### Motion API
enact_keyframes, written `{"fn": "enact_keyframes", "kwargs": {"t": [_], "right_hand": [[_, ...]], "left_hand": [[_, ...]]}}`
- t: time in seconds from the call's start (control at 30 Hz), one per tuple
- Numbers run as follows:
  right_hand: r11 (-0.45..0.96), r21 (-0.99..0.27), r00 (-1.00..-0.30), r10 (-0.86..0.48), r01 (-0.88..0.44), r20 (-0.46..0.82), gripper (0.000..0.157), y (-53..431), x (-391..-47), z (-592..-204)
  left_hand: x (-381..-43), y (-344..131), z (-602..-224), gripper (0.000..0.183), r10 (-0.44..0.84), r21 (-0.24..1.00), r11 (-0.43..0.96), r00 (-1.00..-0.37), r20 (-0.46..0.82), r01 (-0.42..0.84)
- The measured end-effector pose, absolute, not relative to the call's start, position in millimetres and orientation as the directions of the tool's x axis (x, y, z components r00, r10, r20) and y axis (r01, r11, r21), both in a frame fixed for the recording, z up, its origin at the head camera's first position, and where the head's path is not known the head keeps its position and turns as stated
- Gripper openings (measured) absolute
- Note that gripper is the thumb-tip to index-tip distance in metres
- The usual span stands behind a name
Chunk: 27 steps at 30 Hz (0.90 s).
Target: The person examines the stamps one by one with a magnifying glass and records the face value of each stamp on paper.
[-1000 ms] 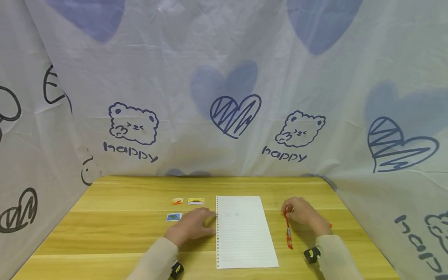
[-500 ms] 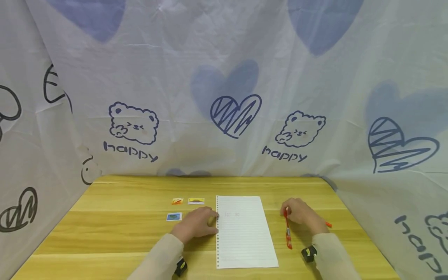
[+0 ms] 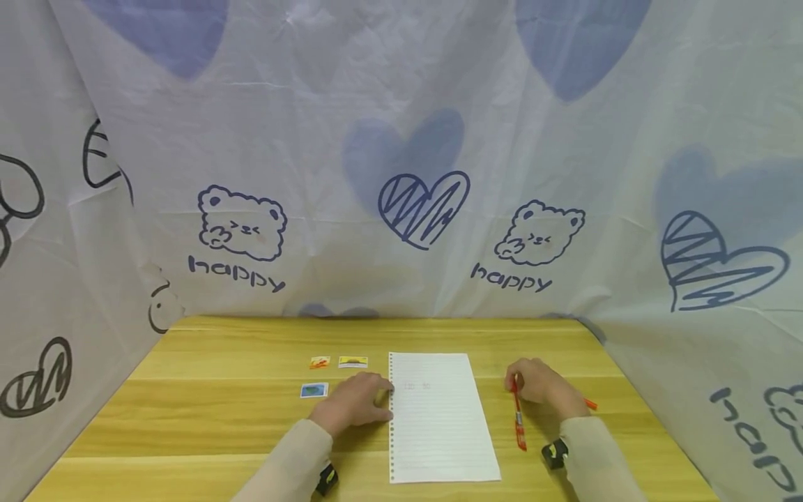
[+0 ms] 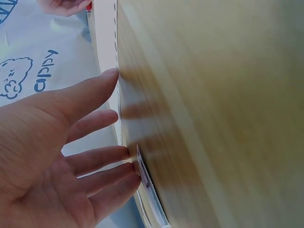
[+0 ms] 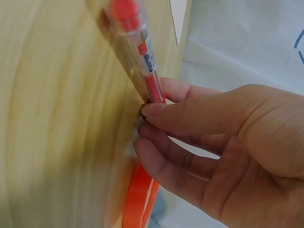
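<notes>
Head view: left hand meets lined paper, fingers apart; right hand pinches a red pen.

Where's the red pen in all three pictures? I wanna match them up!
Head: the red pen is right of the paper, in the right hand.
Left wrist: top edge, left of centre; probably the red pen, just a bit.
Right wrist: the red pen slants from the top edge towards the middle.
Shared landmark: the right hand.

Room lies behind the paper; the left hand blocks its punched edge
</notes>
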State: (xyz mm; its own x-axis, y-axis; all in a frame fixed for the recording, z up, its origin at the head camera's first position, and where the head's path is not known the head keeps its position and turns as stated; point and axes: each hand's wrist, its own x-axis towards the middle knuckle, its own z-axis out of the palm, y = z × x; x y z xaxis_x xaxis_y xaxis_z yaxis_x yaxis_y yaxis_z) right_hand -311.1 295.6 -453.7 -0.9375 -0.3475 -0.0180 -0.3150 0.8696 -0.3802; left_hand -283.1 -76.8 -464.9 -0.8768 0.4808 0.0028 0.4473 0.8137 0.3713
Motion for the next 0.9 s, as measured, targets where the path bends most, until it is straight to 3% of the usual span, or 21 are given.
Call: {"fn": "enact_keyframes", "kwargs": {"t": [0.53,0.9], "right_hand": [[0.815,-0.426,-0.915,-0.396,-0.392,0.084,0.022,293,-310,-451],[0.752,-0.504,-0.898,-0.421,-0.425,0.129,0.005,282,-316,-446]], "left_hand": [[-284,-73,-464,0.048,0.479,0.381,0.812,-0.878,-0.005,0.442],[-282,-74,-463,0.047,0.489,0.389,0.801,-0.872,0.015,0.455]]}}
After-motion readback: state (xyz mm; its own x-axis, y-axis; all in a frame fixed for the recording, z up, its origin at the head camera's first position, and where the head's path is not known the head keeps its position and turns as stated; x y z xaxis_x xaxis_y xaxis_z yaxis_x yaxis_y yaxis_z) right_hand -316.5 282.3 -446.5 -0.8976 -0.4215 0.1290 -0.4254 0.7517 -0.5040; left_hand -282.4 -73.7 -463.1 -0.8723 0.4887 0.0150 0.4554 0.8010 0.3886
